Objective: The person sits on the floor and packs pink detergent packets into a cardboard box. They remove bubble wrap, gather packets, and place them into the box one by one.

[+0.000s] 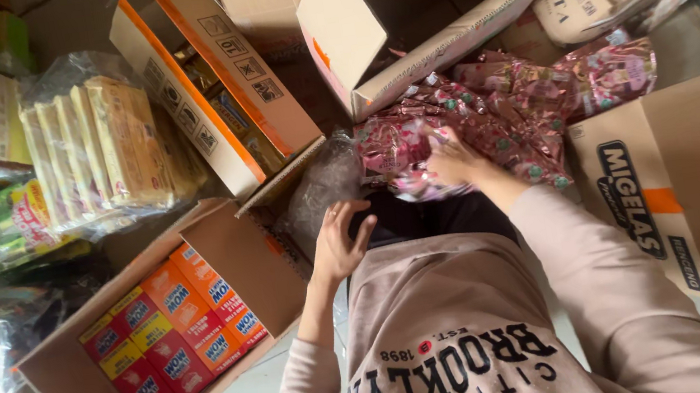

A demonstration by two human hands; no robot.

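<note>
Cardboard boxes point(396, 7) surround shiny pink packets point(511, 105); right hand point(454, 159) grips one, left hand point(340, 242) spread.

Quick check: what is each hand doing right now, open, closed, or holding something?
Left hand: open, fingers curled, holding nothing.
Right hand: on the pink sachets; grip cannot be told.

A heap of shiny pink snack packets point(502, 111) lies jumbled on the floor between two open cardboard boxes. The foil wrappers are crinkled, printed with small red and green marks, and overlap at all angles. One pink packet point(421, 179) sits at the near edge of the heap, partly covered by the fingers.
</note>
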